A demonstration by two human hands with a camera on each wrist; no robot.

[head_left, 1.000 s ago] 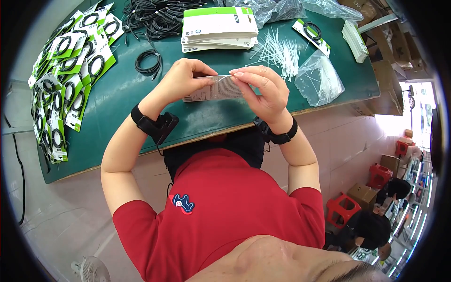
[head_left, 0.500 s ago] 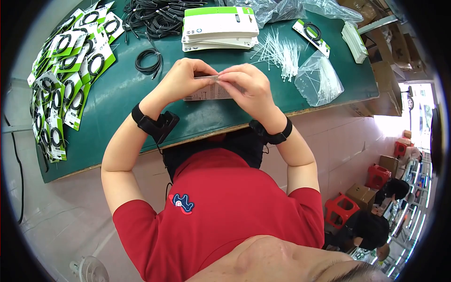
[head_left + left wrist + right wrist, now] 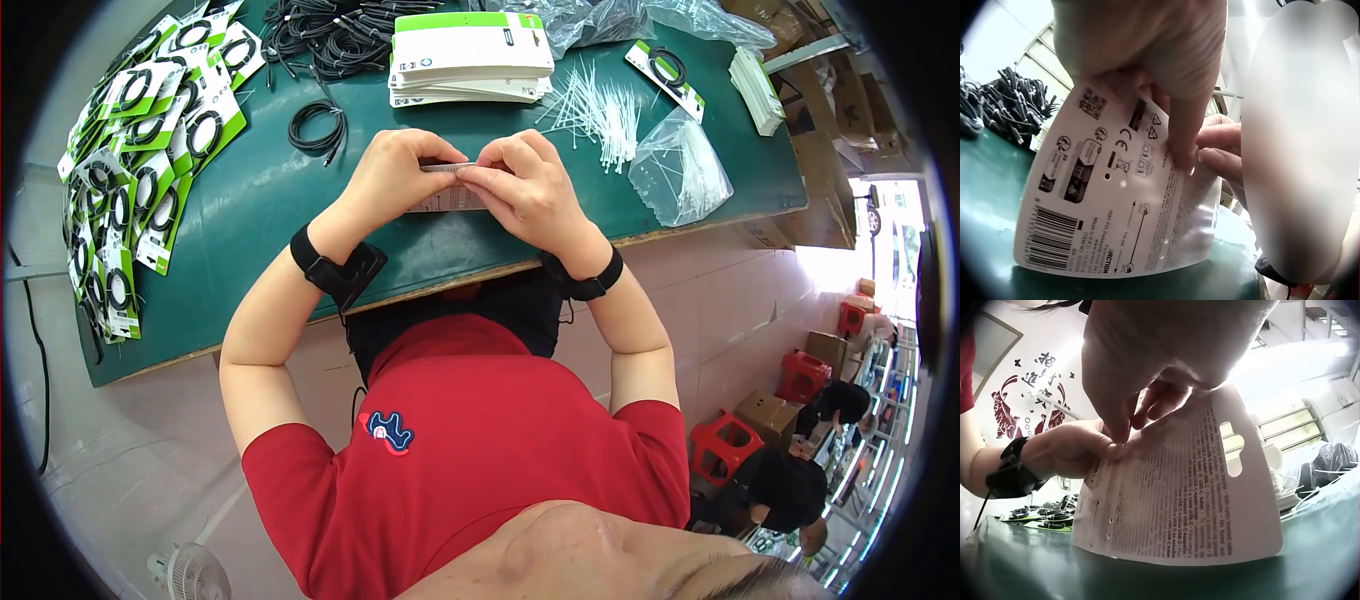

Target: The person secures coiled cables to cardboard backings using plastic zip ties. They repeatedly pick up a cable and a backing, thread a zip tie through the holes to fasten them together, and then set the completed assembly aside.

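A printed card (image 3: pixel 450 198) stands on its long edge on the green table, between the two hands. In the left wrist view its back (image 3: pixel 1094 181) shows a barcode and small holes; in the right wrist view the card (image 3: pixel 1235 506) has a hanging slot at one end. The left hand (image 3: pixel 395 175) pinches the card's upper edge. Close beside it, the right hand (image 3: pixel 530 190) has thumb and fingertips pinched at the same edge. Whatever lies between the right fingertips is too small to tell. The card's far face is hidden.
Carded cables (image 3: pixel 150 110) lie heaped at the left. Behind the hands are a coiled cable (image 3: pixel 317 130), a black cable pile (image 3: pixel 335 35) and stacked cards (image 3: pixel 470 60). White ties (image 3: pixel 605 115), a plastic bag (image 3: pixel 680 170) and another carded cable (image 3: pixel 665 75) are at the right.
The right hand has moved left along the card's upper edge, close to the left fingertips, and its fingers have curled more. The left hand has shifted slightly right.
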